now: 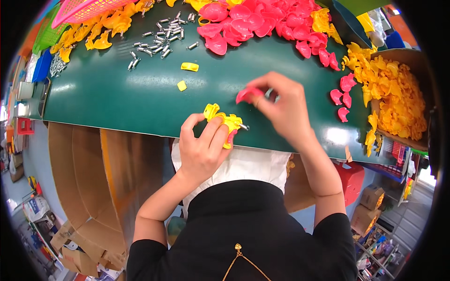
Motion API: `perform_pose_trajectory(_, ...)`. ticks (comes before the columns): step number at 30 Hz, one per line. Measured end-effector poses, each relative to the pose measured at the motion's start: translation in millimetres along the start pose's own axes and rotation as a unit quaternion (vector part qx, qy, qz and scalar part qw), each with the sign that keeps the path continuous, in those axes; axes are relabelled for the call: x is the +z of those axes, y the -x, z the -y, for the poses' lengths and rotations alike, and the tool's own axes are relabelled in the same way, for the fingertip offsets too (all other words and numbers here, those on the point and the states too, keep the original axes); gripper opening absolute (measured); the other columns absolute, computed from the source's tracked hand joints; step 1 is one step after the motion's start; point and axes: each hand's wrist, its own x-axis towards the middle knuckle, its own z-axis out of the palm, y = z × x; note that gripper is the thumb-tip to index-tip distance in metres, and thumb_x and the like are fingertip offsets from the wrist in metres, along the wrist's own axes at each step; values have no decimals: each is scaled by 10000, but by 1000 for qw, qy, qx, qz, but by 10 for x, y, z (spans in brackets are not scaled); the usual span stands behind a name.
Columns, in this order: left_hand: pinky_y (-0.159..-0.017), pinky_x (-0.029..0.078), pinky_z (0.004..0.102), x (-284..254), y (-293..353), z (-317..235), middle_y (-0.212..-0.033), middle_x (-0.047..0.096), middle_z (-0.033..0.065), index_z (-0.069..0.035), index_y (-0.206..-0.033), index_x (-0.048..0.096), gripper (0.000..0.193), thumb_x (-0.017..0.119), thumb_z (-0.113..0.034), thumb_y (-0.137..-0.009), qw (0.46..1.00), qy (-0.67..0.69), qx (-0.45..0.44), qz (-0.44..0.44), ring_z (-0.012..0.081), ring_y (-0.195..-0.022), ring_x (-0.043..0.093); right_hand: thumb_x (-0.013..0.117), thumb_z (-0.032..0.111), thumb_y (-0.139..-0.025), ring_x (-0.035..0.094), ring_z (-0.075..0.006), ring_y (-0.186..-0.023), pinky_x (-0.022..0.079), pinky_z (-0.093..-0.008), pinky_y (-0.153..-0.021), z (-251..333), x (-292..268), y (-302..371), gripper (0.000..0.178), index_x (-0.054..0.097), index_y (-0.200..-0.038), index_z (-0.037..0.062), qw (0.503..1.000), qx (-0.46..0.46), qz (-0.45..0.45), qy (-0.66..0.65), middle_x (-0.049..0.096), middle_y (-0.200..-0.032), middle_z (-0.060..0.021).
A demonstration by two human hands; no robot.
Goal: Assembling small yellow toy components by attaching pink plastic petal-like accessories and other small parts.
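Near the table's front edge my left hand (pixel 201 147) is closed around a yellow molded plastic part (pixel 232 122). A small metal cylinder (pixel 244 127) sticks out of its right side, and a bit of pink shows at its lower right. Up and to the right, my right hand (pixel 286 105) pinches a pink curved plastic shell (pixel 248 95), held apart from the yellow part. Two loose yellow pieces lie beyond my left hand: a curved yellow strip (pixel 190 67) and a small yellow square piece (pixel 182 85).
Across the back of the green table (pixel 108 98) lie metal cylinders (pixel 161 42), a heap of pink shells (pixel 253 21) and orange-yellow pieces (pixel 110 25). A cardboard box (pixel 424 100) full of orange-yellow parts stands at the right. Several pink shells (pixel 347 82) lie beside it.
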Motion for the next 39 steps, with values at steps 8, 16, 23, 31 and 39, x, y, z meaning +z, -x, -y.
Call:
perform_pose_trajectory(8, -678, 482, 362, -15, 23, 17, -980, 654, 68, -8, -902, 690, 294, 678, -89, -620, 999, 17, 38, -3, 253, -825, 561, 719, -19, -697, 574, -191, -556, 428, -287, -467, 92, 452, 328, 129, 664, -811, 5, 994, -63, -60, 70, 603, -699, -81)
perform_pose_trajectory(16, -612, 500, 333, 78, -33, 37, -920, 626, 117, 33, -904, 673, 303, 652, -45, -613, 996, 61, 60, -18, 228, -697, 557, 733, 6, -691, 556, -192, -501, 414, -282, -433, 86, 517, 333, 128, 615, -739, 19, 986, -76, -105, 106, 612, -686, -69)
perform_pose_trajectory(23, -640, 515, 361, 100, -27, 81, -947, 632, 137, 45, -922, 661, 284, 660, -33, -649, 993, 65, 102, -1, 272, -760, 603, 728, 103, -807, 691, -280, -784, 560, -339, -640, 123, 250, 482, 225, 701, -1018, 28, 997, -47, 0, 61, 699, -940, -137)
perform_pose_trajectory(31, -801, 575, 428, -166, -21, -294, -1418, 339, 184, -50, -1352, 298, 711, 716, -312, -839, 681, 665, -304, -37, 320, -953, 653, 710, 32, -810, 699, -259, -817, 557, -315, -695, -31, -146, 605, 273, 687, -1081, 10, 988, -80, -54, -118, 708, -962, -132)
perform_pose_trajectory(39, -855, 526, 351, 134, -431, -584, -1199, 548, 126, 25, -1383, 318, 537, 537, -259, -983, 636, 703, -275, 158, 224, -968, 645, 717, -14, -785, 690, -168, -758, 523, -246, -648, -87, -515, 741, 259, 709, -1044, -11, 989, -4, -106, -107, 716, -877, -129)
